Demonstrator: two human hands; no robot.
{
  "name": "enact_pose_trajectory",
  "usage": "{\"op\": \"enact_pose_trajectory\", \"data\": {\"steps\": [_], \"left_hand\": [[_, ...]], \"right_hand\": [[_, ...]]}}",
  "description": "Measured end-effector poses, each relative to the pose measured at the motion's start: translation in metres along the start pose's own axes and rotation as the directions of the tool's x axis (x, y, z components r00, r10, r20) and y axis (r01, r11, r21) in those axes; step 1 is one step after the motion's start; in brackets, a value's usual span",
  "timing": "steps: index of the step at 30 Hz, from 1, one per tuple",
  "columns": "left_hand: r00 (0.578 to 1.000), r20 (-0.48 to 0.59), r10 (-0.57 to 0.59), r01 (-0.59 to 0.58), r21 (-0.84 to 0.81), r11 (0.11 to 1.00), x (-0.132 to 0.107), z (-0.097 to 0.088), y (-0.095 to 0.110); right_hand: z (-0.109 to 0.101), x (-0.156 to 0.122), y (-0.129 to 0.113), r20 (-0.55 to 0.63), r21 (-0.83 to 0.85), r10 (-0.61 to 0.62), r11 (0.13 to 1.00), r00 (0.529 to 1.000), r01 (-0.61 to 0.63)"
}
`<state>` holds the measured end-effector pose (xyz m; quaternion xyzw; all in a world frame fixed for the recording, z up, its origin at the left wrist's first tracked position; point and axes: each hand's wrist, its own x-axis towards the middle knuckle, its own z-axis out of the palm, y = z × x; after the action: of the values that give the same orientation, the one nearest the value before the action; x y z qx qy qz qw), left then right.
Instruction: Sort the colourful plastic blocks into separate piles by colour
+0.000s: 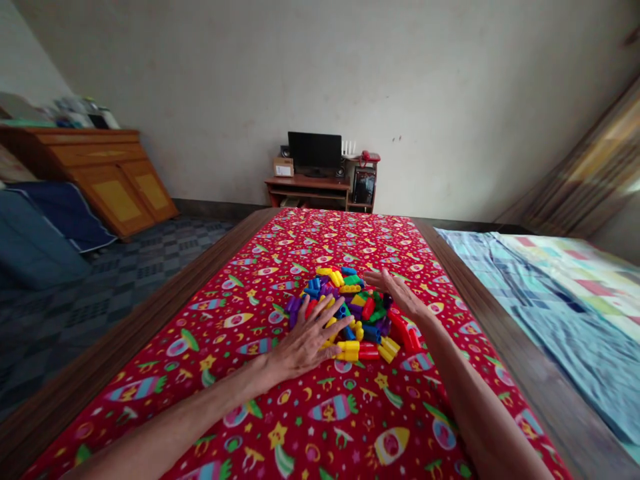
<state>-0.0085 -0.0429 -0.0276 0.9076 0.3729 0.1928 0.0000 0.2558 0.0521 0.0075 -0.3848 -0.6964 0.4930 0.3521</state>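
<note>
A heap of plastic toy building pieces (357, 311) in red, yellow, blue, green and purple lies on a red cloth (200, 373) printed with rockets and stars. Over the heap's near left side my left hand (307, 340) is spread, its fingers apart and lying on or just above the pieces. At the far right edge of the heap is my right hand (397, 290), fingers stretched out toward the left, with no piece seen in it. Yellow pieces (349, 351) and a red piece (369, 351) lie at the near edge, close to my left thumb.
The cloth covers a dark wooden table (445, 267). Beyond it stands a desk (307, 183) with a monitor (315, 152) and a red telephone (370, 157). A bed with blue and checked covers (565, 320) adjoins on the right; a wooden cabinet (110, 177) stands at the left.
</note>
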Motion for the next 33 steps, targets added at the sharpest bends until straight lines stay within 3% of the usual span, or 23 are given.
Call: {"op": "enact_pose_trajectory", "data": {"steps": [3, 6, 10, 13, 16, 21, 24, 27, 30, 33], "left_hand": [[0.987, -0.101, -0.121, 0.11, -0.111, 0.988, 0.012, -0.014, -0.009], [0.923, -0.244, -0.297, 0.25, -0.205, 0.946, 0.027, -0.023, -0.045], [0.833, -0.226, -0.506, 0.436, -0.296, 0.85, 0.044, -0.011, -0.105], [0.837, -0.189, -0.513, 0.447, -0.303, 0.842, 0.046, 0.005, -0.127], [0.865, -0.175, -0.471, 0.407, -0.305, 0.861, 0.042, 0.015, -0.132], [0.869, -0.183, -0.459, 0.393, -0.307, 0.867, 0.036, 0.014, -0.134], [0.869, -0.18, -0.462, 0.395, -0.311, 0.864, 0.036, 0.012, -0.136], [0.865, -0.181, -0.468, 0.395, -0.328, 0.858, 0.036, 0.013, -0.137], [0.86, -0.193, -0.473, 0.392, -0.345, 0.853, 0.036, 0.015, -0.138], [0.858, -0.205, -0.471, 0.386, -0.349, 0.854, 0.036, 0.016, -0.138]], "right_hand": [[-0.016, 0.0, 0.008, -0.159, -0.017, 0.062, 0.998, 0.985, -0.065], [-0.031, -0.001, 0.022, -0.251, -0.108, 0.12, 0.982, 0.961, -0.151], [-0.05, -0.007, 0.034, -0.202, -0.186, 0.19, 0.956, 0.961, -0.228], [-0.063, -0.015, 0.03, -0.103, -0.203, 0.235, 0.946, 0.966, -0.252], [-0.066, -0.021, 0.022, -0.036, -0.371, 0.241, 0.898, 0.97, -0.237], [-0.054, -0.02, 0.013, -0.095, -0.668, 0.231, 0.706, 0.968, -0.235], [-0.058, -0.022, 0.012, -0.052, -0.662, 0.195, 0.728, 0.979, -0.18], [-0.074, -0.026, 0.013, -0.084, -0.663, 0.121, 0.734, 0.989, -0.146], [-0.087, -0.027, 0.02, -0.223, -0.643, 0.066, 0.74, 0.973, -0.198], [-0.093, -0.021, 0.034, -0.427, -0.462, 0.06, 0.843, 0.902, -0.275]]}}
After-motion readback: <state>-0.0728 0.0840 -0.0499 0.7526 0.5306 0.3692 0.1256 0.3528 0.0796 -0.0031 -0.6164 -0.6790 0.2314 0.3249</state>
